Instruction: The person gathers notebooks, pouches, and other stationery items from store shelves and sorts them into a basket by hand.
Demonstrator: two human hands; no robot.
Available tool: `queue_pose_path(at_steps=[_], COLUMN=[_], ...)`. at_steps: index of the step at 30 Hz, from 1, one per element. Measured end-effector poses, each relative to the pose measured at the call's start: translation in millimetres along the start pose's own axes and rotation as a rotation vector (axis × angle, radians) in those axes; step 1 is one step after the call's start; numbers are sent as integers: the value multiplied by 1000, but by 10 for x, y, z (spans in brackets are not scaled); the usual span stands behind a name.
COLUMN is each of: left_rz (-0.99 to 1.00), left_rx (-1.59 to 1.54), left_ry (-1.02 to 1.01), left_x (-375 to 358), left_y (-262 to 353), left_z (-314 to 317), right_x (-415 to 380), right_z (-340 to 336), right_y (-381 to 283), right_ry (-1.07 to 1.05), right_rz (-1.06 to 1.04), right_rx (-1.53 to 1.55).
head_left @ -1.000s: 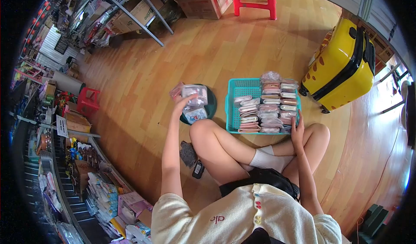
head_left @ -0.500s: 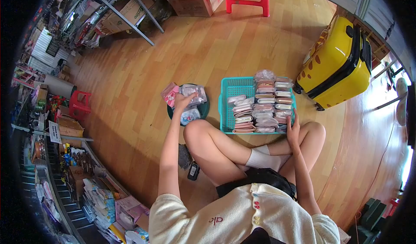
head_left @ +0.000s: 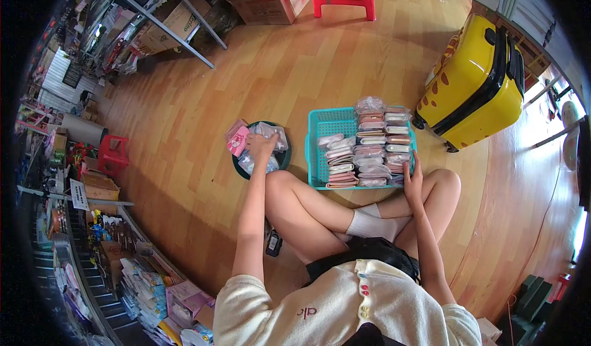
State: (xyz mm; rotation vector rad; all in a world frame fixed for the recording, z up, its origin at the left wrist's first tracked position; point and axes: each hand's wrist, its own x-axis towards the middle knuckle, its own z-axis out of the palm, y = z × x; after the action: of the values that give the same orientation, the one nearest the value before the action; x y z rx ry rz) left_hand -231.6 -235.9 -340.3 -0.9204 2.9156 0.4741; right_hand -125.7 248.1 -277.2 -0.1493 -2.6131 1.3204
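Observation:
My left hand (head_left: pixel 263 147) is over a dark green round basket (head_left: pixel 286 159) on the floor, its fingers closed on a clear plastic-wrapped packet (head_left: pixel 281 138). A pink packet (head_left: pixel 237 142) lies by the thumb, and more plastic-wrapped packets are partly hidden under the hand. My right hand (head_left: pixel 414 181) lies at the right front corner of a teal rectangular basket (head_left: pixel 314 161), fingers stretched and thumb apart, touching the side. Inside that basket, wallet-like items (head_left: pixel 372 151) in pink, white and brown, many in plastic, stand in rows. Its back left part shows bare mesh.
A yellow suitcase (head_left: pixel 477 81) stands right of the teal basket. Beyond are a red stool (head_left: pixel 343 3) and cardboard boxes (head_left: pixel 258 1). Loaded shelves (head_left: pixel 92 272) line the left, near a small red stool (head_left: pixel 114 154). A small black device (head_left: pixel 273 243) lies beside my left knee.
My left hand has shifted slightly to the right, lower over the packets in the round basket. My right hand stays at the teal basket's corner. The whole view has shifted slightly.

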Motion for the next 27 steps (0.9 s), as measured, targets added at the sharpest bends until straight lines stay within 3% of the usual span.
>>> queue_pose_path(at_steps=[2, 8, 16, 18, 22, 24, 26, 27], left_rz=[-143, -167, -157, -73, -23, 573, 867, 929], left_rx=[-5, 55, 327, 88, -58, -62, -606, -572], left_ry=[35, -3, 102, -54, -76, 192, -155, -308], left_x=[-115, -133, -166, -68, -103, -353, -547, -689], left_y=[137, 242, 314, 215, 292, 459, 755, 911], left_z=[-184, -331, 110, 95, -87, -315, -249, -199], right_x=[-9, 9, 11, 18, 15, 30, -7, -9], right_z=[-6, -4, 12, 22, 30, 40, 29, 25], right_y=[-3, -37, -8, 16, 35, 46, 51, 39], right_ry=[-9, 2, 7, 11, 23, 31, 32, 27], right_rz=[18, 32, 17, 23, 21, 9, 3, 9], right_rx=[1, 0, 16, 22, 11, 6, -6, -5])
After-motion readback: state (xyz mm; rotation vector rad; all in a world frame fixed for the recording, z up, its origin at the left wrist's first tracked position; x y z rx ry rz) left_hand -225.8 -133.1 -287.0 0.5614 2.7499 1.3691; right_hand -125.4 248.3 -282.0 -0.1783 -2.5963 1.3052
